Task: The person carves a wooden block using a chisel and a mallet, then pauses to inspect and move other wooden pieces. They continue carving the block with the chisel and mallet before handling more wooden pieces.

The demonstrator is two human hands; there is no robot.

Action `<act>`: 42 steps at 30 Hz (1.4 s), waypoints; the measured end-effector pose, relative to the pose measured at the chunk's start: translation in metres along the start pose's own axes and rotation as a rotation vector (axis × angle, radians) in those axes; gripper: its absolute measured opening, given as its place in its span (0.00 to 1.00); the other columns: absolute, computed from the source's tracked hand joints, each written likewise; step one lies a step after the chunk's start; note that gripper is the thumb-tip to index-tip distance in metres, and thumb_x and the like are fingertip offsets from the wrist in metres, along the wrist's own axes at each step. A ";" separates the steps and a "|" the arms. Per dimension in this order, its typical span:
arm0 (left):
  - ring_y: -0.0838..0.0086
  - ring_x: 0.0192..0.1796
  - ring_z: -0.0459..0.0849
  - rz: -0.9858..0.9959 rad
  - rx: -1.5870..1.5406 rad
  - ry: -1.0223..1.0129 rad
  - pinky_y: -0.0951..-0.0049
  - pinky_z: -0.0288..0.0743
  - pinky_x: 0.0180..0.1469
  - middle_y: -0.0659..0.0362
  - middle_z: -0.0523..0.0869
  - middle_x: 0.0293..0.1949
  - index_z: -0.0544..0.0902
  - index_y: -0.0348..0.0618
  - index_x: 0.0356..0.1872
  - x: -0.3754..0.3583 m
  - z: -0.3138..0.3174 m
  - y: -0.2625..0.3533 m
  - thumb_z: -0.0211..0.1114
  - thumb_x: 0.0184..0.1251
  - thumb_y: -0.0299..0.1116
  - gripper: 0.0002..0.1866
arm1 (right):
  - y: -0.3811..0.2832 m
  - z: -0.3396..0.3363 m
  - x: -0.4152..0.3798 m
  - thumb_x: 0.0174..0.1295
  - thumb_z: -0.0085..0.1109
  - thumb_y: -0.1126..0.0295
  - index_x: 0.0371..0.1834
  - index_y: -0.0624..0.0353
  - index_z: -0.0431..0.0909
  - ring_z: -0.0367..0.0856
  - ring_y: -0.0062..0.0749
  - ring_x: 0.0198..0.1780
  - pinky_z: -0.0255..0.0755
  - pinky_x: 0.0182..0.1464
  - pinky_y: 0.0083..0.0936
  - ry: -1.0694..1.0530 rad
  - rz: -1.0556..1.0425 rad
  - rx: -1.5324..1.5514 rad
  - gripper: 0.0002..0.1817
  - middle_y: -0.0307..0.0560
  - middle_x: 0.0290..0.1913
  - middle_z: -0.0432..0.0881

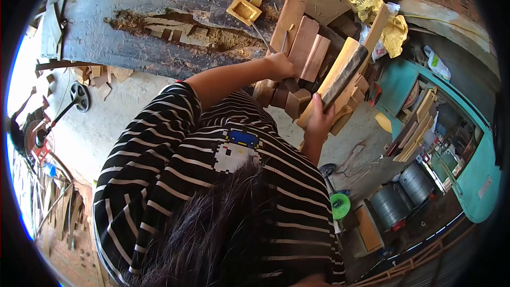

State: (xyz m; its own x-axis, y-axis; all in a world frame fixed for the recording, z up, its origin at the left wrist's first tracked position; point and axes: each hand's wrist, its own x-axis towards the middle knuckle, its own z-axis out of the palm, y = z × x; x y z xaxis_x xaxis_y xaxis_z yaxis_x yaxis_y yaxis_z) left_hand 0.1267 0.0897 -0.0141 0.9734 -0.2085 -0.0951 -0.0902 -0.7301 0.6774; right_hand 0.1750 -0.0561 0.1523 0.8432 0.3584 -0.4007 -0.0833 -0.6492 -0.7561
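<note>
My left hand (281, 67) is closed near stacked wooden blocks; what it grips is partly hidden, and a thin metal rod (262, 36) runs up from its fingers. A second thin rod (285, 41) stands beside it. My right hand (320, 119) rests against the lower end of a long wooden piece (345, 73) with a pale face and a dark side, its thumb raised along the wood and its other fingers partly hidden. Reddish wooden blocks (315, 57) lie between the hands.
A worn dark slab (175, 0) with a ragged hollow extends left, bearing a small yellow tray (244, 10). Yellow plastic wrapping (394, 36) lies upper right. A turquoise cabinet frame (481, 202), metal drums (390, 204) and a fan (40, 138) stand around.
</note>
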 end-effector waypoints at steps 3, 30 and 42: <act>0.61 0.36 0.83 0.080 -0.011 0.124 0.61 0.77 0.37 0.59 0.82 0.28 0.79 0.50 0.36 -0.016 -0.012 0.009 0.65 0.42 0.34 0.15 | 0.006 0.000 0.002 0.62 0.56 0.58 0.49 0.68 0.72 0.73 0.30 0.42 0.68 0.46 0.25 0.011 0.040 0.113 0.23 0.49 0.43 0.77; 0.56 0.43 0.83 -1.040 -0.287 0.585 0.59 0.77 0.43 0.51 0.85 0.39 0.73 0.53 0.53 -0.078 -0.043 -0.105 0.67 0.52 0.50 0.28 | 0.010 0.020 -0.011 0.58 0.62 0.58 0.51 0.71 0.73 0.74 0.31 0.48 0.66 0.52 0.26 -0.139 0.107 0.031 0.26 0.50 0.48 0.78; 0.55 0.46 0.83 -1.181 -0.361 0.634 0.59 0.76 0.47 0.49 0.84 0.41 0.73 0.48 0.51 -0.053 -0.041 -0.108 0.64 0.54 0.56 0.29 | 0.012 0.020 -0.014 0.59 0.62 0.61 0.53 0.69 0.71 0.75 0.32 0.49 0.66 0.54 0.26 -0.105 0.141 0.072 0.26 0.49 0.49 0.77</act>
State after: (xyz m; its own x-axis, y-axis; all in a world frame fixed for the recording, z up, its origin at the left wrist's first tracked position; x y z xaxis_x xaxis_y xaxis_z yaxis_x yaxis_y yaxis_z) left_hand 0.0934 0.2060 -0.0524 0.3710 0.8068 -0.4599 0.8090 -0.0377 0.5866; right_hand 0.1516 -0.0552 0.1380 0.7605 0.3380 -0.5545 -0.2376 -0.6498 -0.7220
